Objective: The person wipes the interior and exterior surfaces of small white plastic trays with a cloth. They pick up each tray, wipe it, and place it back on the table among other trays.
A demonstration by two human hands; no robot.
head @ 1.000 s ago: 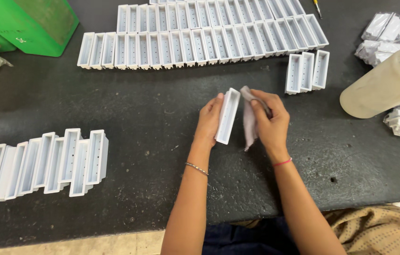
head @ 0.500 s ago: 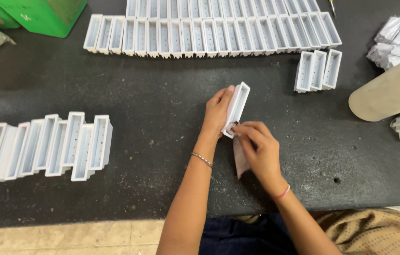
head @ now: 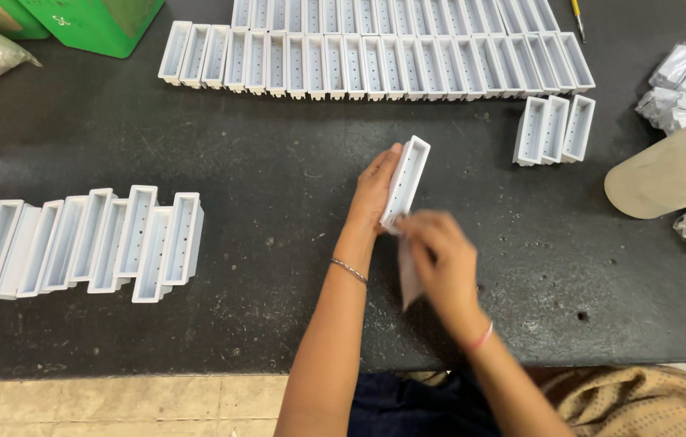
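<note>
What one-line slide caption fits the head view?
Left hand steadies a white tray while right hand wipes it.

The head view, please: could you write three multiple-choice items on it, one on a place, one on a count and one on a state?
1. Where is the green box?
A. top left of the table
B. bottom right
C. beside the wrists

2. How many trays form the small group apart from the long rows?
A. one
B. three
C. six

3. How is the tray at the hands held?
A. lying flat, untouched
B. stacked on the left group
C. held by the left hand, with the right hand at its near end

Answers:
1. A, it sits at the far left corner of the table.
2. B, three stand side by side.
3. C, left fingers lie along its side; the right hand, blurred, holds a pale cloth or sheet.
</note>
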